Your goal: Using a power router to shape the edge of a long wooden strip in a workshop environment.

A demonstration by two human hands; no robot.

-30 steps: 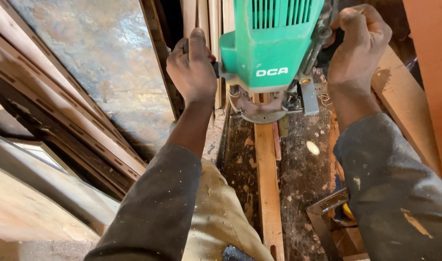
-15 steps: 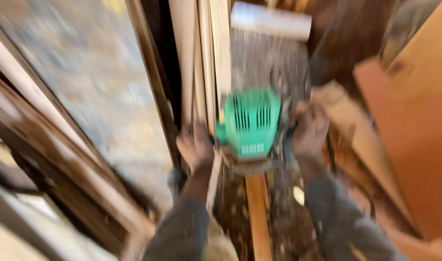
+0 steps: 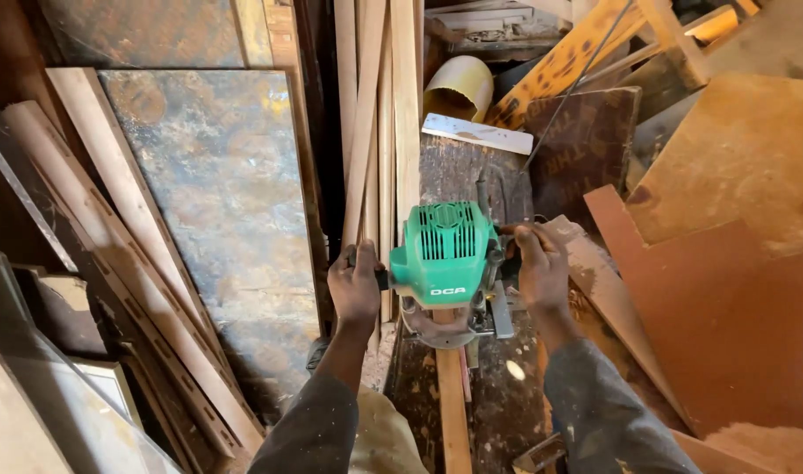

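Between both hands, green router (image 3: 444,254); left hand (image 3: 355,285), right hand (image 3: 542,272) each grip closed, apparently on side handles, over wooden strip (image 3: 452,404)

The side handles of the green router (image 3: 445,254) are hidden inside the left hand (image 3: 356,285) and the right hand (image 3: 542,272), so their shape cannot be told. The router's bit is out of sight beneath its round base, and where it meets the wood strip (image 3: 452,404) is covered. That strip runs off the bottom edge. Both sleeves are cut off at the bottom edge too. The upright slats (image 3: 393,114) pass out of the top edge. The black cord (image 3: 568,96) leaves at the top, its end unseen. The yellow curved piece (image 3: 458,88) is partly hidden behind a white board (image 3: 478,133).
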